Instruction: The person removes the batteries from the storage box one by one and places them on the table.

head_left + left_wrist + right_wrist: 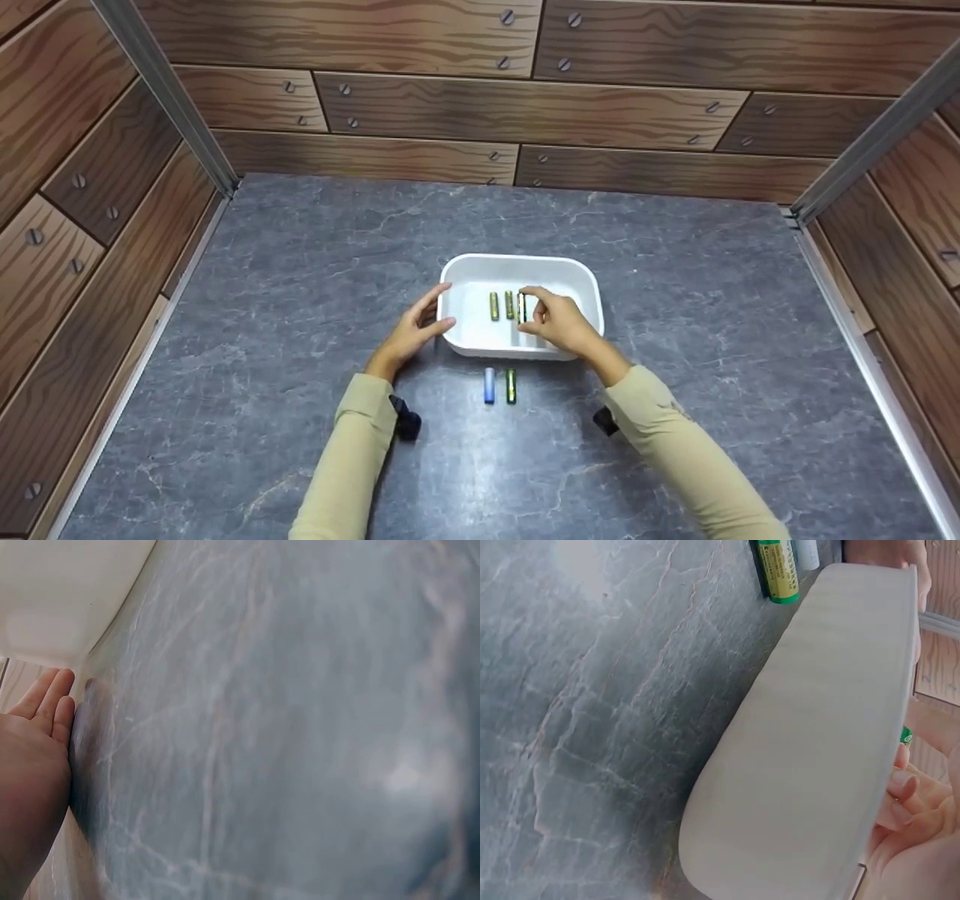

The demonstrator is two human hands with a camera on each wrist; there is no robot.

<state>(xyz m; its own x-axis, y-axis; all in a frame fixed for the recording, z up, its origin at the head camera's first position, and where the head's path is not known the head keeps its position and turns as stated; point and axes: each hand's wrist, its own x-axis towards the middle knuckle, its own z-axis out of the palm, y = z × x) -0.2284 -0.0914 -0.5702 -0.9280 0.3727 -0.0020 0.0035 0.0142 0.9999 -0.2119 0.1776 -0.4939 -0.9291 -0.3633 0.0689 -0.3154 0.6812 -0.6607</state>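
Battery (522,309) pinched by the right hand (559,322) is over the white tray (555,271), two gold batteries (494,306) at its nine o'clock. The left hand (407,332), spread wide, touches the tray's nine-o'clock end; blue cylinder (489,385) and green battery (511,386) lie outside at six.

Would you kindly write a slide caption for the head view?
The right hand pinches one battery over a white tray containing two gold batteries; the left hand touches its edge.
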